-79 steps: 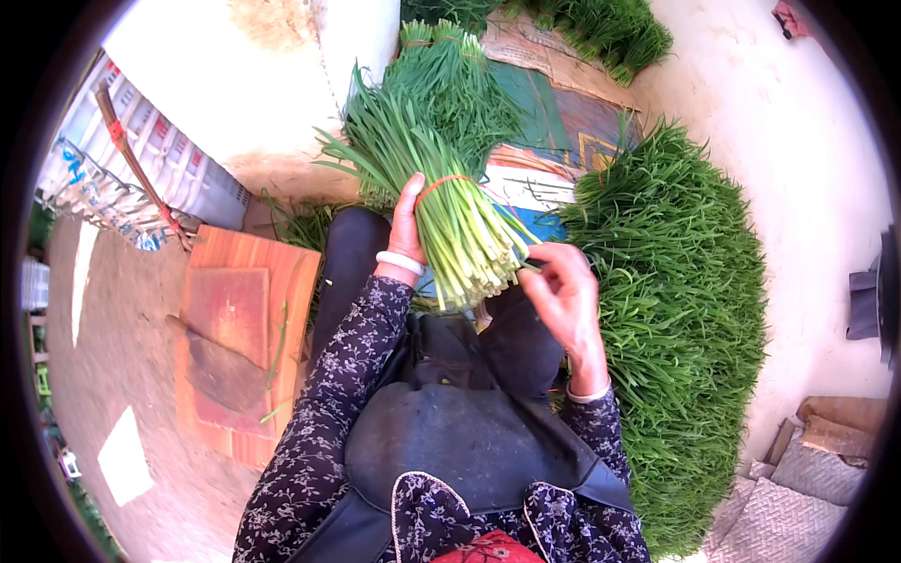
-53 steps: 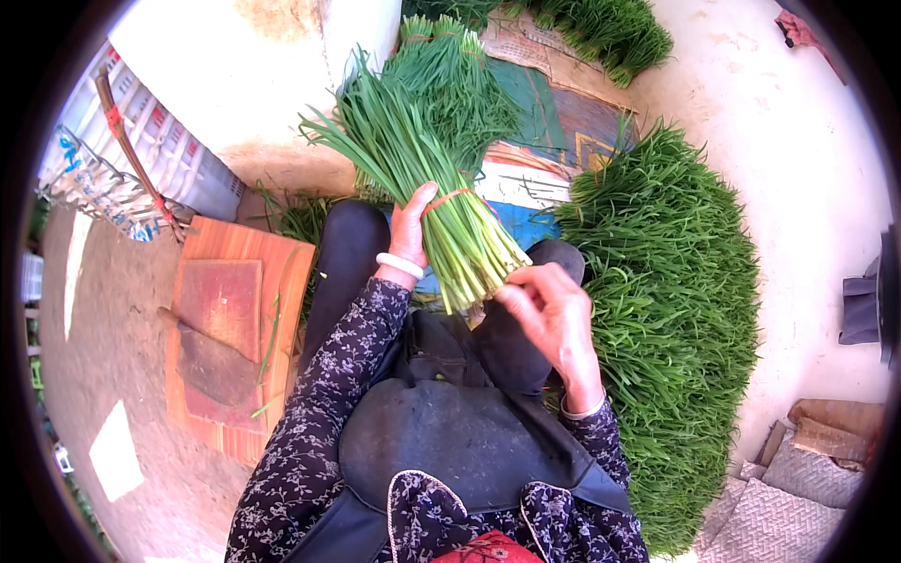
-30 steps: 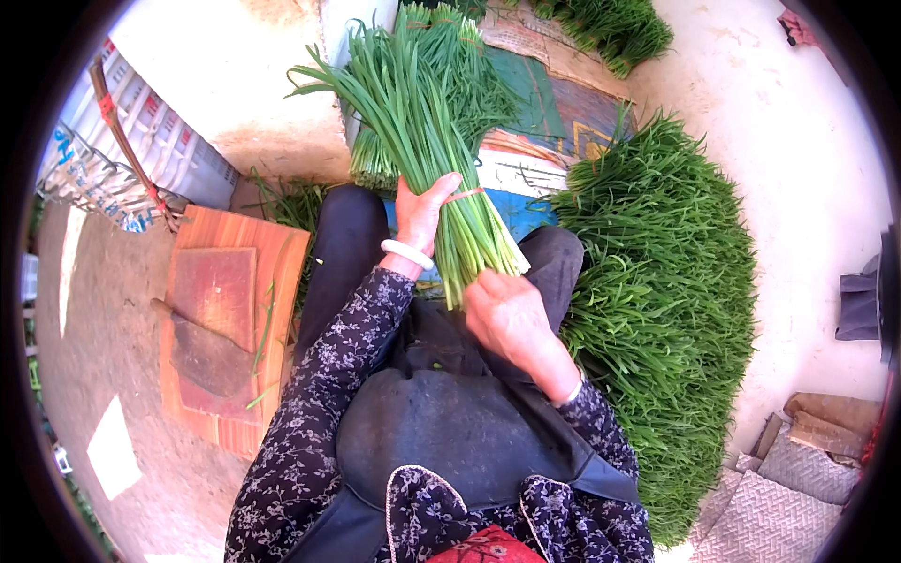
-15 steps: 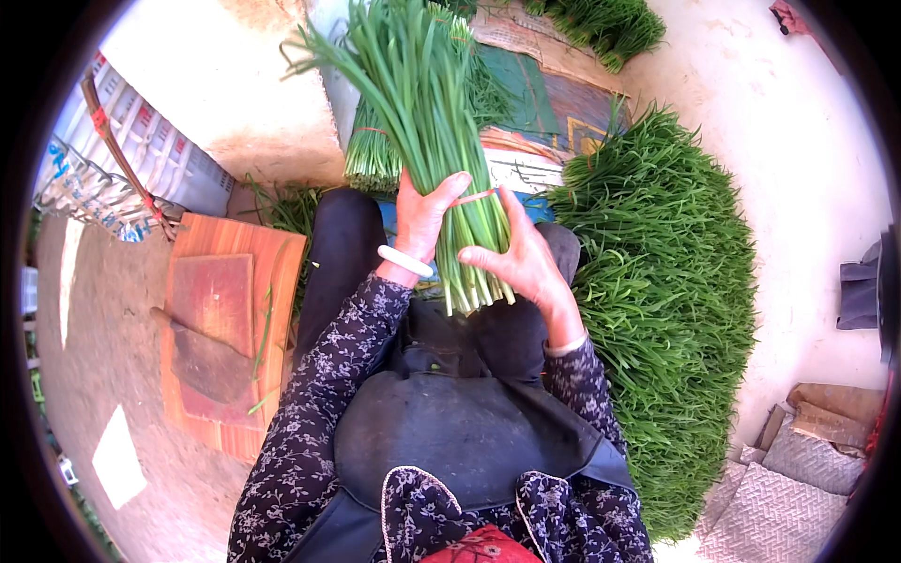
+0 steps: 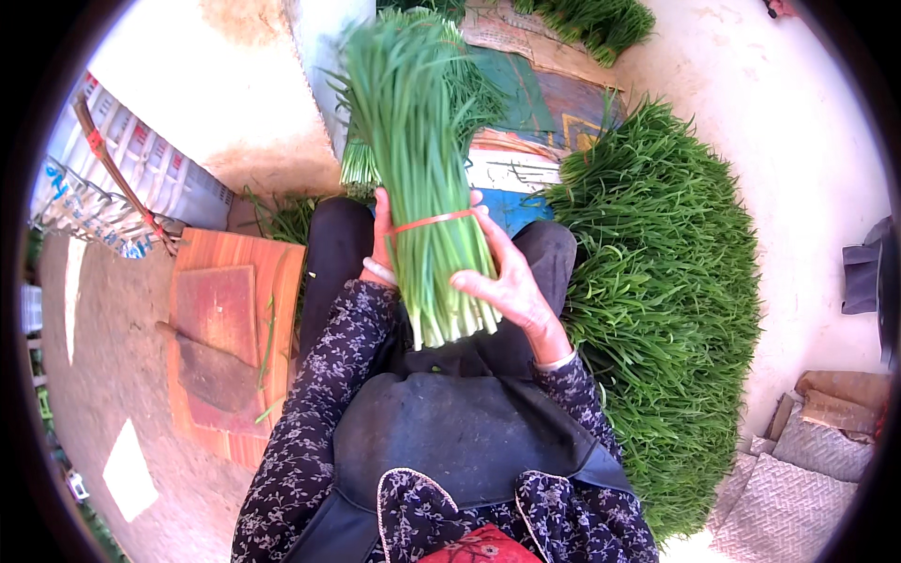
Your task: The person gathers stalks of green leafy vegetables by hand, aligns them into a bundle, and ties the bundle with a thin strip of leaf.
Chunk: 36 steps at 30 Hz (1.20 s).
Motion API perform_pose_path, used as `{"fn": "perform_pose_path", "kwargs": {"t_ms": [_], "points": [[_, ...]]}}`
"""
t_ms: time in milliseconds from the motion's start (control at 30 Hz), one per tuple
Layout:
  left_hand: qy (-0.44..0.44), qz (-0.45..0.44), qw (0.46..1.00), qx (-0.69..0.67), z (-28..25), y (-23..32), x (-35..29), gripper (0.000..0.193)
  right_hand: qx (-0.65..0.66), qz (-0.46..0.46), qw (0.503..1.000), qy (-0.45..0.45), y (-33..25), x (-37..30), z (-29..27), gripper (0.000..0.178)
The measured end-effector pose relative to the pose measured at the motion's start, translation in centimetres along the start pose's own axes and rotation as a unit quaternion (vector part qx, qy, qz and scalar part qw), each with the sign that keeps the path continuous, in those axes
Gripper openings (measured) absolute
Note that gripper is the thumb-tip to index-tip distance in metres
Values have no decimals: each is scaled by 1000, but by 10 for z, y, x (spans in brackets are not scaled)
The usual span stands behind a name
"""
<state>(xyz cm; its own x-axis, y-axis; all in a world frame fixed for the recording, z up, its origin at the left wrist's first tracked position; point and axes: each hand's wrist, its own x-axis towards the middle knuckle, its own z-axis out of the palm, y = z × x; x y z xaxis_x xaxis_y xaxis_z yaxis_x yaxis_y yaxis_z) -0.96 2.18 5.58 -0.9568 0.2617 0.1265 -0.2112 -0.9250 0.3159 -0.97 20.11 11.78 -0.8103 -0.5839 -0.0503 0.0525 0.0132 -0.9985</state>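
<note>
Over my lap I hold a bundle of garlic chives (image 5: 427, 169), pale cut ends toward me and green leaves pointing away, the leaf tips blurred. A red band (image 5: 434, 221) runs round its lower part. My left hand (image 5: 381, 239) wraps its left side from behind, most of the fingers hidden by the stalks. My right hand (image 5: 511, 286) grips the right side, thumb across the front near the cut ends and fingers behind. Beyond the bundle another tied bunch of chives (image 5: 358, 164) is partly covered by it.
A large heap of chives (image 5: 666, 319) lies to my right. At my left a cleaver (image 5: 216, 368) rests on a wooden board (image 5: 202, 249). A white crate (image 5: 188, 159) stands behind it. Far off lie more chives (image 5: 601, 28) and flattened cardboard (image 5: 540, 52). Woven mats (image 5: 788, 497) are at lower right.
The bundle has moved slightly toward me and left, and turned so the band shows across its front. My left thumb has left the front; that hand now sits behind the left side.
</note>
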Motion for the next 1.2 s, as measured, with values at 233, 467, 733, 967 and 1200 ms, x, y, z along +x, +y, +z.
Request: {"fn": "perform_pose_path", "kwargs": {"t_ms": [233,467,733,967,1200], "points": [[-9,-18,1000,-20,-18,2,-4,99,-125,-43,976,170,0,-22,-27,38],[60,-29,998,-7,-18,4,-6,94,-310,-130,941,29,-41,-49,10,17],[117,-20,993,-3,-29,6,-6,78,-401,-70,910,82,-18,-54,26,15],[55,-42,997,-45,-12,10,-4,68,-428,-90,887,149,4,-48,11,9],[40,-43,996,-73,-11,11,-4,66,-373,-67,913,149,-9,-56,6,17]]}}
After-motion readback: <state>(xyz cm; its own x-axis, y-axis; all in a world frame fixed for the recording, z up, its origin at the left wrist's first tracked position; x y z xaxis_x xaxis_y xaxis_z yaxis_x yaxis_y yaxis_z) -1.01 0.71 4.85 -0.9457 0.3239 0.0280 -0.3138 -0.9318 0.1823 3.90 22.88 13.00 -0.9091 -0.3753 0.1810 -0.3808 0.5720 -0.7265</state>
